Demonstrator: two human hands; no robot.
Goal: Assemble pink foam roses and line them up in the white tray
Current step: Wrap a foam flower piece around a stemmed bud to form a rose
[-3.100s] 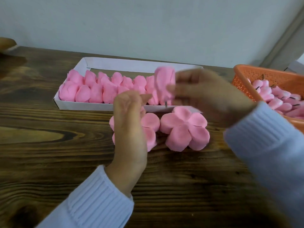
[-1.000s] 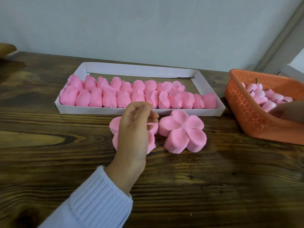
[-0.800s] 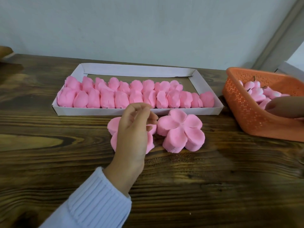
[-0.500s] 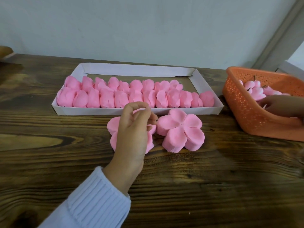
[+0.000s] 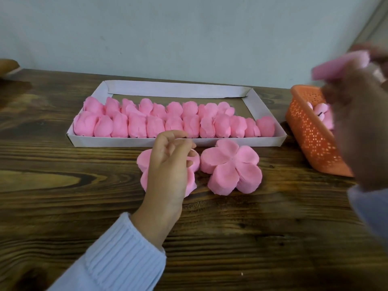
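A white tray (image 5: pixel 212 141) on the wooden table holds two rows of finished pink foam roses (image 5: pixel 174 119). In front of it lie two stacks of flat pink petal pieces; the right stack (image 5: pixel 231 170) is in full view. My left hand (image 5: pixel 168 166) hovers over the left stack (image 5: pixel 144 162), fingers curled, thumb and fingertips close together; whether they pinch anything is unclear. My right hand (image 5: pixel 361 131), blurred and raised at the right, grips a pink foam bud (image 5: pixel 340 65) above the orange basket (image 5: pixel 310 131).
The orange basket at the right edge holds more pink buds (image 5: pixel 320 110) with dark stems. A wall runs behind the table. A brown object (image 5: pixel 8 65) sits at the far left edge. Bare wood lies in front of the stacks.
My right hand has come up out of the orange basket holding a pink bud. My left hand has stayed over the left petal stack.
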